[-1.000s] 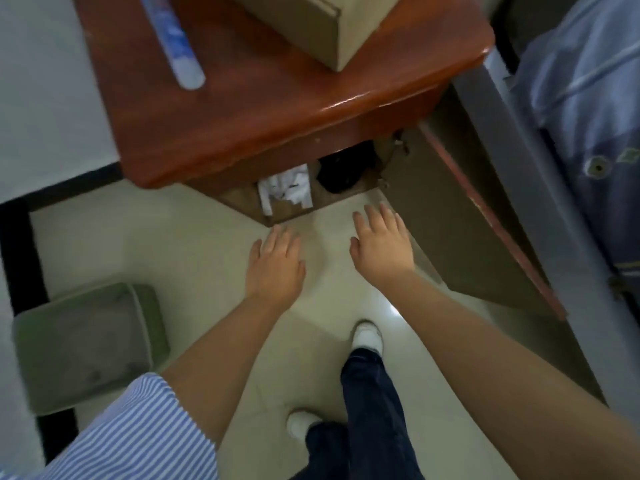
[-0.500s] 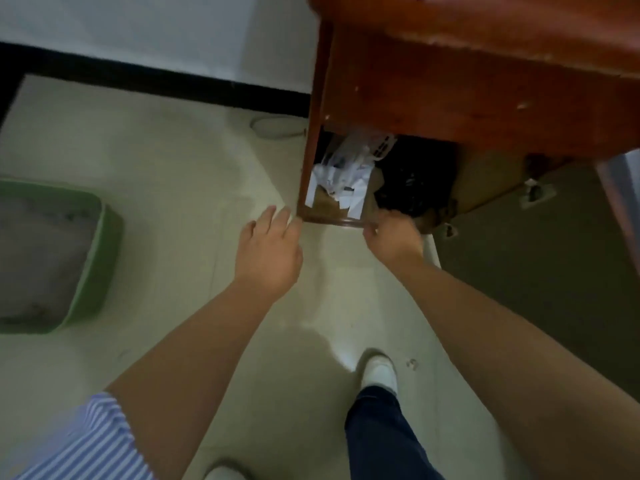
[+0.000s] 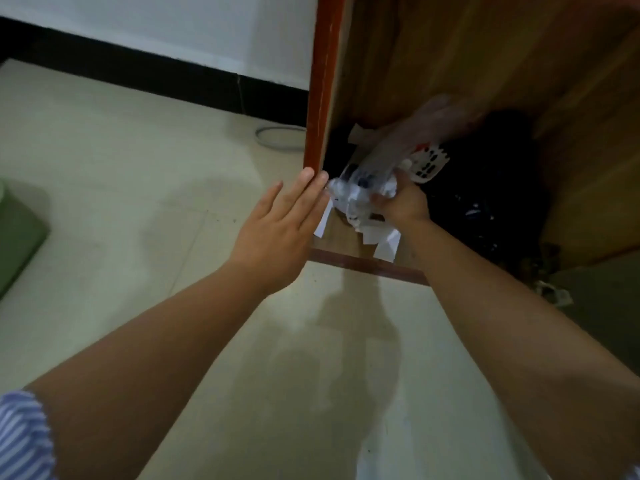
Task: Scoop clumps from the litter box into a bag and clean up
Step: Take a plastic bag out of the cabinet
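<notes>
From the head camera, the right hand (image 3: 401,202) reaches into the open bottom compartment of a red-brown wooden cabinet (image 3: 322,81) and grasps a crumpled clear plastic bag (image 3: 377,168), its fingers curled into the bunched film. The bag's upper part trails up and back into the compartment, motion-blurred. White paper scraps (image 3: 382,242) lie on the compartment floor under the bag, and a black plastic bag (image 3: 485,188) fills the space just to the right. The left hand (image 3: 280,230) is released, fingers straight and together, its fingertips (image 3: 306,176) touching the cabinet's front left edge. A green litter box (image 3: 17,233) sits on the pale tiled floor (image 3: 138,168) at the far left edge, well apart from both hands. A striped sleeve (image 3: 20,438) shows at lower left.
</notes>
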Demonstrator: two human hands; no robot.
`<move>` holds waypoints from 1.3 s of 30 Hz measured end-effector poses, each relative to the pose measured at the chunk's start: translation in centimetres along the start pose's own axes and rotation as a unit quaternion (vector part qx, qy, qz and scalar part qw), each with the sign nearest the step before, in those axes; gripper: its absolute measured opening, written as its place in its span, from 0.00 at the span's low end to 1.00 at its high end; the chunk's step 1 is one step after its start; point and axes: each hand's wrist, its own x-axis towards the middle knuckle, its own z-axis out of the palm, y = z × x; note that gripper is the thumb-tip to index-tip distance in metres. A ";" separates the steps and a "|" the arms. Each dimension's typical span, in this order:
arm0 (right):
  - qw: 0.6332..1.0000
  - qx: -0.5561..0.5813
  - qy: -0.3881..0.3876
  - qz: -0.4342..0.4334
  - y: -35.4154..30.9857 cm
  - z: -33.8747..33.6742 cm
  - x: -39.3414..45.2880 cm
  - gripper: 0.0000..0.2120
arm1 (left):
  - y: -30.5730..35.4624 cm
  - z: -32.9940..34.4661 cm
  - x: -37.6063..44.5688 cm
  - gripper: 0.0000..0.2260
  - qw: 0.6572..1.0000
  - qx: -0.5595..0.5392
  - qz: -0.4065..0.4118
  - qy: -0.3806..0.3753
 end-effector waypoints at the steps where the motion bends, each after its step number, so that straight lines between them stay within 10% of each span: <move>1: 1.000 0.004 -0.014 -0.006 -0.3 0.7 0.3 0.32 | 0.1 0.3 -0.3 0.31 1.000 -0.007 -0.004 0.022; 6: 0.999 -0.007 0.025 0.029 -0.8 3.0 2.9 0.37 | 0.7 1.9 -1.2 0.32 0.999 -0.034 -0.021 0.032; 16: 0.992 0.096 0.076 -0.002 0.4 1.3 2.9 0.13 | 1.6 2.1 -1.0 0.21 0.985 -0.144 -0.080 0.043; 25: 0.990 -0.129 -0.027 -0.044 0.9 2.8 5.1 0.18 | 1.4 2.3 -0.8 0.26 0.987 -0.124 -0.098 -0.012; 30: 0.975 0.103 0.113 -0.163 1.3 0.0 0.9 0.11 | 2.2 2.0 -0.2 0.20 0.970 -0.208 -0.126 0.026; 34: 0.949 0.219 0.003 -0.228 5.2 -2.7 -7.9 0.12 | 4.8 1.4 0.9 0.20 0.823 -0.501 -0.266 -0.002; 37: 0.935 0.298 -0.144 -0.130 8.7 -3.4 -12.4 0.26 | 6.9 1.4 1.3 0.32 0.537 -0.741 -0.390 -0.106; 39: 0.923 0.320 -0.196 -0.079 10.6 -3.2 -13.7 0.29 | 8.2 2.0 1.3 0.42 0.422 -0.813 -0.375 -0.146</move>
